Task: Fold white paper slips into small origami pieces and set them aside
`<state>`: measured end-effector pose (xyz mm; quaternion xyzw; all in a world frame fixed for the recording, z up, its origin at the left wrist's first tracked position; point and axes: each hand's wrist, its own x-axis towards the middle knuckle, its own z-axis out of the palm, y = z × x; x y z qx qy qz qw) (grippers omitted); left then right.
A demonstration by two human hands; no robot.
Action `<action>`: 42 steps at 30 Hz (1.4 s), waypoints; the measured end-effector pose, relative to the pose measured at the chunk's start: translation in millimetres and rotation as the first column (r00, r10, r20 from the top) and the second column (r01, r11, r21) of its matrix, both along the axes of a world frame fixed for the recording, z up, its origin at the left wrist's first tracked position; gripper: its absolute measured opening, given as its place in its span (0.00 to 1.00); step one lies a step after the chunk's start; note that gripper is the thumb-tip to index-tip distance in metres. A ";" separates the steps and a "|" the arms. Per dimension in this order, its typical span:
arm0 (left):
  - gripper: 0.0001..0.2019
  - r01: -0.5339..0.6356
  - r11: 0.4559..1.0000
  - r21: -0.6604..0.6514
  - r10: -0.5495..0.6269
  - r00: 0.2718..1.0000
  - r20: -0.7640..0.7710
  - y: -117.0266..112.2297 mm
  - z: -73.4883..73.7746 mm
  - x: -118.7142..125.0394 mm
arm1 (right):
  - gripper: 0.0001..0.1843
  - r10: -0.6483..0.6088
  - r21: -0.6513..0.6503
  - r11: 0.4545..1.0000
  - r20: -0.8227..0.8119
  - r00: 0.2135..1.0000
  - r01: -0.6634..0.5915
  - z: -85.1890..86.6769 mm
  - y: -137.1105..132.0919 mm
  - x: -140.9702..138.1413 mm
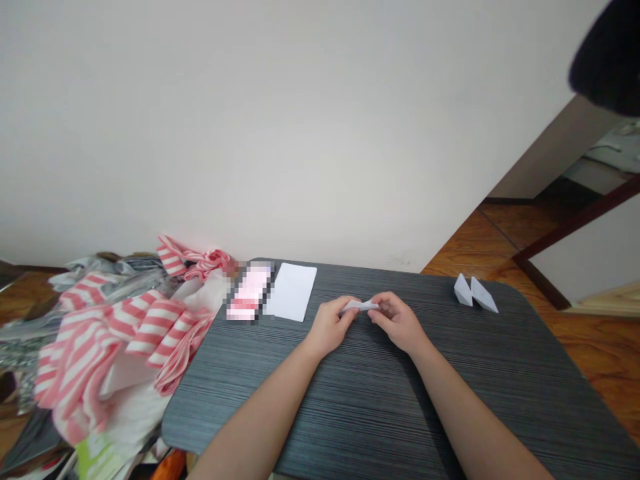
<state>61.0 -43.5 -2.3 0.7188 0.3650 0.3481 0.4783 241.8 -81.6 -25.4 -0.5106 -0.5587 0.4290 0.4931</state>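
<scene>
Between my two hands is a small folded piece of white paper [364,305], held level just above the dark table. My left hand [331,325] pinches its left end, thumb in front and fingers behind. At the other end, my right hand [397,321] grips it between thumb and fingertips. The finer folds of the paper are too small to make out. Off to the right on the table stands a white folded paper shape [475,293] with two pointed parts.
The dark wood-grain table [350,413] meets a pale wall [300,133]. Left of my hands lie a stack of white paper [294,292] and a pixelated phone-like object [251,292]. Red-and-white striped cloth [95,340] and plastic bags heap beside the table. A dark blurred shape [610,60] fills the upper right corner.
</scene>
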 end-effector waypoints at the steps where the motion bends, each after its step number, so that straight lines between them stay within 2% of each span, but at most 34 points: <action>1: 0.12 0.003 1.000 0.004 -0.003 1.000 -0.003 0.2 -0.5 -0.2 | 0.11 0.005 0.002 1.000 0.011 1.000 -0.005 -0.5 0.3 0.5; 8: 0.09 -0.015 0.994 0.105 0.018 0.999 -0.034 1.2 -2.0 -0.5 | 0.07 -0.078 0.098 0.993 0.207 0.975 0.058 -1.1 2.1 3.2; 13: 0.05 0.017 0.980 0.199 -0.013 1.000 -0.024 1.8 -3.7 -0.6 | 0.06 -0.120 0.148 0.985 0.226 0.967 0.087 1.1 1.0 2.7; 16: 0.07 0.040 0.969 0.243 -0.028 0.998 -0.050 2.9 -5.2 -1.0 | 0.07 -0.121 0.147 0.985 0.219 0.968 0.090 -0.1 0.8 3.0; 22: 0.08 0.076 0.959 0.271 -0.046 0.992 -0.117 4.7 -10.4 -0.9 | 0.07 -0.109 0.180 0.981 0.245 0.964 0.065 -2.5 1.7 5.2; 28: 0.10 0.054 0.965 0.258 -0.007 0.984 -0.177 5.6 -11.7 -1.5 | 0.09 -0.008 0.126 0.992 0.232 0.973 -0.022 6.2 -0.8 5.5; 31: 0.10 0.060 0.962 0.268 -0.011 0.983 -0.181 5.7 -11.7 -1.4 | 0.10 -0.021 0.095 0.995 0.223 0.975 -0.001 4.7 -0.9 4.7; 35: 0.10 0.072 0.957 0.281 -0.020 0.983 -0.184 5.3 -11.5 -0.6 | 0.07 -0.099 0.084 0.993 0.167 0.981 0.086 -4.1 1.4 3.2; 38: 0.10 0.054 0.956 0.287 0.002 0.981 -0.194 5.0 -11.4 -0.1 | 0.06 -0.152 0.133 0.983 0.208 0.966 0.126 -5.2 2.5 3.3; 42: 0.10 0.016 0.953 0.302 0.046 0.980 -0.196 5.1 -12.1 0.1 | 0.08 -0.158 0.249 0.966 0.348 0.924 0.071 2.9 1.5 4.2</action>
